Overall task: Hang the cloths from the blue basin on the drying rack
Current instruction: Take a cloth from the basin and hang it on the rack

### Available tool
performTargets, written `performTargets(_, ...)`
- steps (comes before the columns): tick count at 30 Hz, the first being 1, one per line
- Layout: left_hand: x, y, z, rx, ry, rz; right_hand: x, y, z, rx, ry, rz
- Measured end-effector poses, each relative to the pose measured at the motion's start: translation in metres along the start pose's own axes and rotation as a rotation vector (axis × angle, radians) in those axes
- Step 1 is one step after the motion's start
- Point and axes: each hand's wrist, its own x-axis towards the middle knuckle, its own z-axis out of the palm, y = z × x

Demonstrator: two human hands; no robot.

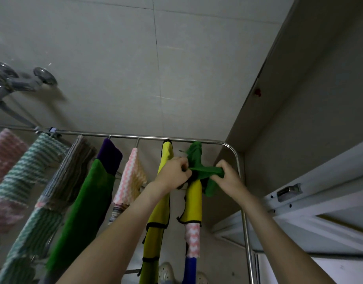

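Observation:
A green cloth (194, 158) lies over the rightmost rail of the metal drying rack (236, 154), near its far rounded corner. My left hand (173, 174) pinches its left edge and my right hand (227, 178) grips its right edge, so the cloth is stretched between them across the rail. Beneath my hands the same rail carries a yellow cloth (194, 203), a pink-white one (193, 238) and a blue one (189, 269). The blue basin is out of view.
Several cloths hang on the other rails: yellow (158, 222), pink zigzag (131, 177), green and purple (90, 201), grey striped (70, 173), teal striped (31, 181), pink (4, 156). A wall and white frame (320, 206) stand right. A wheeled cart (23, 83) is left.

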Motion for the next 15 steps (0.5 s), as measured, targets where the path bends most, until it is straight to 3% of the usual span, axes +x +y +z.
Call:
performTargets(6,-0.016,0.007,-0.009,-0.097,0.129,0.03,-0.011,-0.005,-0.003,-0.086,0.1,-0.079)
performTargets(12,-0.037,0.0,-0.006,0.0,0.109,0.18,-0.029,-0.006,-0.006,-0.208,0.044,-0.109)
performTargets(15,-0.048,-0.006,-0.002,0.058,0.02,0.192,-0.039,-0.003,-0.004,-0.266,-0.028,-0.134)
